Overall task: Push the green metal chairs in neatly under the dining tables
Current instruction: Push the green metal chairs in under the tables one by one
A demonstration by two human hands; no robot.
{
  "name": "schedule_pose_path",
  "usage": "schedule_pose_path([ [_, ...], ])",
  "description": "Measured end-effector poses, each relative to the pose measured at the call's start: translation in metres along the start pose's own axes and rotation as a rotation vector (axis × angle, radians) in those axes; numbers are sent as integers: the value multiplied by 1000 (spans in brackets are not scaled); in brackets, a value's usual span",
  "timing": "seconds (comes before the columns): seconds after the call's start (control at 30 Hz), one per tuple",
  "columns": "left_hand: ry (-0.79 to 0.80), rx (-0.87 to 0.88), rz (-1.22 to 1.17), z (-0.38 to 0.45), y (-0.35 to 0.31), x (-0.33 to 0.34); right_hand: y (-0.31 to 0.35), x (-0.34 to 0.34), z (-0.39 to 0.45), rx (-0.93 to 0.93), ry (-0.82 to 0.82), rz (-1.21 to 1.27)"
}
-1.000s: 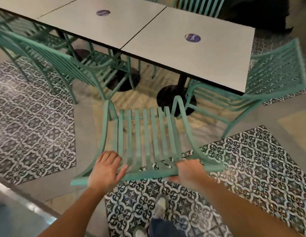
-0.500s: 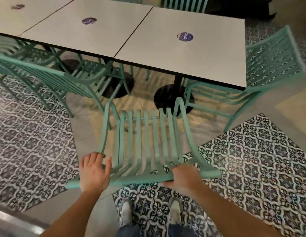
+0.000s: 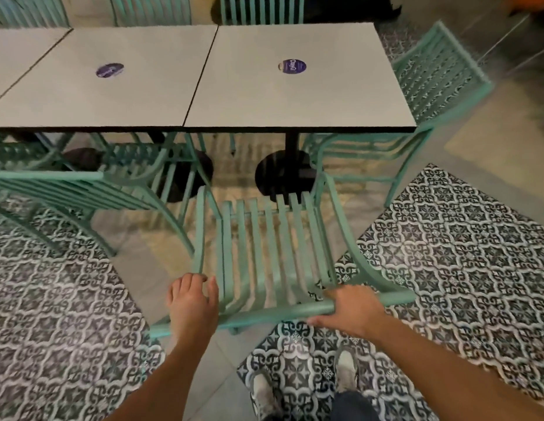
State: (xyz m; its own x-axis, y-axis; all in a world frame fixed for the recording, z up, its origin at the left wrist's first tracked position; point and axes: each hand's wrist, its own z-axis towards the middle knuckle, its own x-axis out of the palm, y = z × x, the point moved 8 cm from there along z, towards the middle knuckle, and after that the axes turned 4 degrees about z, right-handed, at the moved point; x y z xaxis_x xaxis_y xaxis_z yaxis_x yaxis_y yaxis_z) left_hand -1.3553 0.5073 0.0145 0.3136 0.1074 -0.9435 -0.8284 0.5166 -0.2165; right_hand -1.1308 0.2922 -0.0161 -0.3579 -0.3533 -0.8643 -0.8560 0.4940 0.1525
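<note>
Green slatted chair (image 3: 273,253) just in front of right-hand table (image 3: 295,95), seat front near table's black base (image 3: 284,174), not under tabletop. Gripped by top rail of backrest w/ both hands: left hand (image 3: 192,305) curled over rail near left end, right hand (image 3: 351,308) wrapped round rail toward right end, thumb underneath. 2nd chair (image 3: 82,189) at left, angled, partly under adjoining table (image 3: 107,86). 3rd chair (image 3: 416,117) at right corner, turned sideways. Patterned tile floor (image 3: 462,253); shoes (image 3: 346,370) at bottom.
</note>
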Motion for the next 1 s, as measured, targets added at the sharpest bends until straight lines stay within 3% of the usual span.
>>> schedule_pose_path([
  [0.1, 23, -201, -118, 6, 23, 3, -15, -9, -5, 119, -147, 238],
  [0.2, -6, -504, -243, -2, 70, -5, -66, -38, -34, 423, -645, 593],
  [0.27, 58, -803, -303, -26, 115, 2, -102, -25, -67, 782, -860, 985],
  [0.33, 144, -1165, -556, -61, 137, 18, -118, 27, -82, 1129, -811, 1518],
  [0.37, 213, -1298, -776, -74, 128, 28, -116, 50, -78, 1186, -716, 1764],
  [0.43, 335, -1461, -1256, -89, 96, 47, -106, 72, -55, 1083, -517, 2129],
  [0.5, 331, -1510, -1482, -89, 85, 56, -102, 73, -43, 1020, -511, 2267],
  [0.57, 321, -1520, -1539, -84, 87, 61, -100, 67, -37, 1021, -556, 2286],
  [1.0, 414, -1421, -1459, -7, 120, 59, -64, 45, 3, 948, -407, 2204],
])
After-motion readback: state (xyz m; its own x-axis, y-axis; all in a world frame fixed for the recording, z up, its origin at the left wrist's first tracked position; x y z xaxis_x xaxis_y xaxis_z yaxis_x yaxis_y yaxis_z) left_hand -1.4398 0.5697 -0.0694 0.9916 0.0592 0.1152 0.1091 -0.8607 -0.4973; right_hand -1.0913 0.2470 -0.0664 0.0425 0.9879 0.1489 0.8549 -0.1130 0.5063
